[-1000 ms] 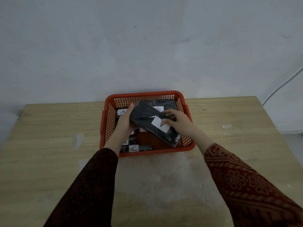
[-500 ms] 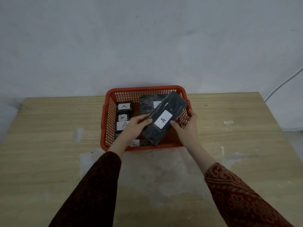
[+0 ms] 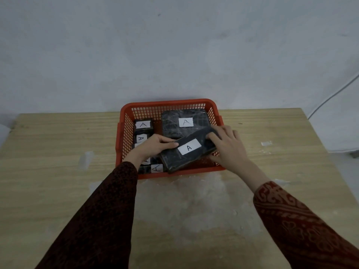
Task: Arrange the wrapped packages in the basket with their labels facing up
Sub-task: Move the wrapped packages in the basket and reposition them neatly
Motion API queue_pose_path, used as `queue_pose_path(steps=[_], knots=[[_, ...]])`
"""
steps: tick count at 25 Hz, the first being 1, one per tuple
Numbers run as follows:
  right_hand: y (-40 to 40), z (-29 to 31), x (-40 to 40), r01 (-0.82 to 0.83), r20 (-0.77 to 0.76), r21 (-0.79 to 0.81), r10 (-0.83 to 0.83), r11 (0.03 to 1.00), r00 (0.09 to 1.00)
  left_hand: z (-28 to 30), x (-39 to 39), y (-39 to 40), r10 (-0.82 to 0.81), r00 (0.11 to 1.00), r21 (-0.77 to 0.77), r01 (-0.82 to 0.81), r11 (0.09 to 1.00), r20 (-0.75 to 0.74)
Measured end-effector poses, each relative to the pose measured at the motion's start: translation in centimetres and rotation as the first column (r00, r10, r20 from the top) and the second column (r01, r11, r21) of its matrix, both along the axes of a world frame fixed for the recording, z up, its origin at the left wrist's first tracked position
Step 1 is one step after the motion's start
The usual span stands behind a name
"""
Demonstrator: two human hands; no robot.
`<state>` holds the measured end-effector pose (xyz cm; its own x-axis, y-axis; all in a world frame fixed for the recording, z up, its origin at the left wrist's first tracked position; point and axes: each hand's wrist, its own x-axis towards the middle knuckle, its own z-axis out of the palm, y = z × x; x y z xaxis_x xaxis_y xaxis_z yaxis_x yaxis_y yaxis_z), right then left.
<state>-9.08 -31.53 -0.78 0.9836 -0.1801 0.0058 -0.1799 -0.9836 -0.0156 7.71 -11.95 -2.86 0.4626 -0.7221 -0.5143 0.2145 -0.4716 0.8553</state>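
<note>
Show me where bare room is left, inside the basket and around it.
Inside the red basket, little: small packages line the left wall, the large package fills the back right, both hands hold another package across the front. The table is bare on both sides.

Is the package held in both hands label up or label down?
Label up: the held package shows its white "A" label on top, between left hand and right hand.

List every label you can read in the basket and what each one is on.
"A": white label on the large wrapped package held by both hands.
"A": label on the large package at the back right.
"A": small package, back left.
"A": small package below it.
"A": package by the front wall.
One label behind the left wrist: unreadable.
</note>
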Motion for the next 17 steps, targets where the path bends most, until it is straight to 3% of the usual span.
queue_pose_path(steps=[3, 5, 8, 10, 13, 17], knots=[[-1.1, 0.7, 1.8, -0.171, -0.148, 0.156, 0.194, 0.973, 0.97, 0.3, 0.4, -0.1, -0.064, 0.995, 0.024, 0.063, 0.998, 0.07], [-1.1, 0.8, 2.5, -0.173, -0.267, 0.242, 0.236, 0.955, 0.934, 0.2, 0.3, -0.1, -0.076, 0.971, 0.06, 0.064, 0.996, 0.226], [-0.8, 0.0, 2.5, -0.162, -0.27, 0.203, 0.214, 0.966, 0.939, -0.4, -0.4, 0.2, -0.088, 0.807, 0.106, 0.031, 0.994, 0.584], [-0.4, -0.6, 2.3, -0.127, -0.239, 0.15, 0.16, 0.981, 0.958, -1.0, -1.2, 0.6, -0.17, 0.67, 0.157, 0.081, 0.984, 0.723], [0.7, -1.4, 2.1, -0.094, -0.211, 0.052, 0.103, 0.994, 0.972, -2.1, -2.4, 1.4, -0.313, 0.578, 0.278, 0.15, 0.949, 0.753], [1.7, -1.8, 2.2, -0.049, -0.203, 0.024, 0.053, 0.999, 0.978, -2.6, -3.1, 1.8, -0.325, 0.567, 0.282, 0.165, 0.945, 0.757]])
